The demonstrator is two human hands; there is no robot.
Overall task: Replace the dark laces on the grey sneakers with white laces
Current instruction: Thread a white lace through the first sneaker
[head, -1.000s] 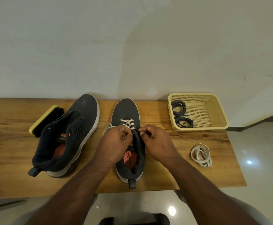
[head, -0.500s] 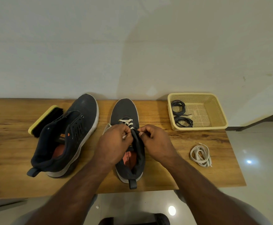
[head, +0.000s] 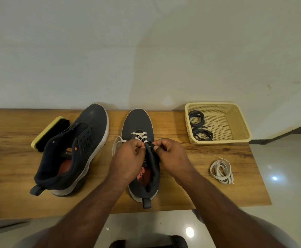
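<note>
Wood-grain counter [head: 11, 169] carries everything, set against a pale wall. On its left part lies one grey sneaker [head: 74, 153], tilted onto its side, with no lace in its eyelets. A second grey sneaker [head: 139, 122] stands upright at the middle, toe toward the wall, a white lace [head: 140, 136] crossed through its lowest eyelets and a loose loop trailing off its left side. Far right stands a cream basket [head: 239, 122] holding two coiled dark laces [head: 199, 126]. A yellow-backed brush [head: 50, 134] lies beside the left sneaker. A spare coiled white lace [head: 221, 170] rests near the counter's right edge. The left hand [head: 126, 160] has a narrow grip pinching the lace end; the right hand [head: 171, 156] pinches the shoe's tongue edge.
</note>
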